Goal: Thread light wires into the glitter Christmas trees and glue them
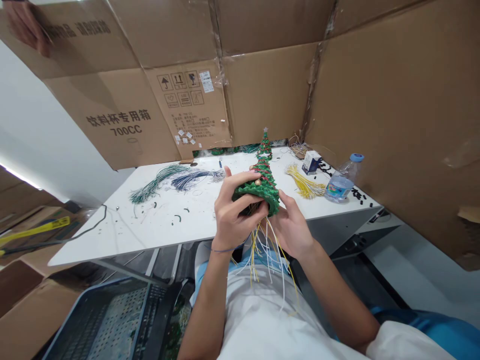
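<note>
A small green Christmas tree with red garland, gold balls and a star on top is held over the table's front edge, its hollow base tilted toward me. My left hand grips the base from the left, fingers wrapped round its rim and underside. On the right, my right hand is closed against the base's lower right rim; part of its fingers is hidden behind the tree and wires. Yellow and white wires hang out of the base between my hands, over my lap.
The white table holds green wires, blue wires, yellow wires, a small box and a bottle. Cardboard walls the back. A blue basket stands lower left; another person's hand shows upper left.
</note>
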A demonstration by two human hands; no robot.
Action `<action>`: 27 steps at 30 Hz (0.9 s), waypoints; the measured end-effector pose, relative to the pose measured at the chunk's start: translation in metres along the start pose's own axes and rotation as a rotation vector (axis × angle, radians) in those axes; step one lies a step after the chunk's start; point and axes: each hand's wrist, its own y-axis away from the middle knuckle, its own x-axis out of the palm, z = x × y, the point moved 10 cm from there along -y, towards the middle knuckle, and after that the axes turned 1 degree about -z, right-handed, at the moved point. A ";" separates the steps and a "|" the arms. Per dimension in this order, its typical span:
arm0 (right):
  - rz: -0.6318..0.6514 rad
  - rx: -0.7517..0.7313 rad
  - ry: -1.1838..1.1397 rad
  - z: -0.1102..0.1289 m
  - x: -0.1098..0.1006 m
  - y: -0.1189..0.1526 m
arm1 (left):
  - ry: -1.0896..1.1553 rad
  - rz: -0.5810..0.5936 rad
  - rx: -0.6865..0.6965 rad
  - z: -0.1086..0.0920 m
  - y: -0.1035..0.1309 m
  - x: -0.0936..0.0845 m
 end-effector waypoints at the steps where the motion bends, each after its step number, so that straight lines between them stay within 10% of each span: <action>1: -0.007 0.003 0.002 0.000 0.000 0.000 | -0.001 -0.002 0.001 -0.001 0.000 0.000; 27: -0.119 0.040 -0.035 -0.003 -0.014 0.003 | -0.028 -0.023 -0.003 -0.001 0.001 0.003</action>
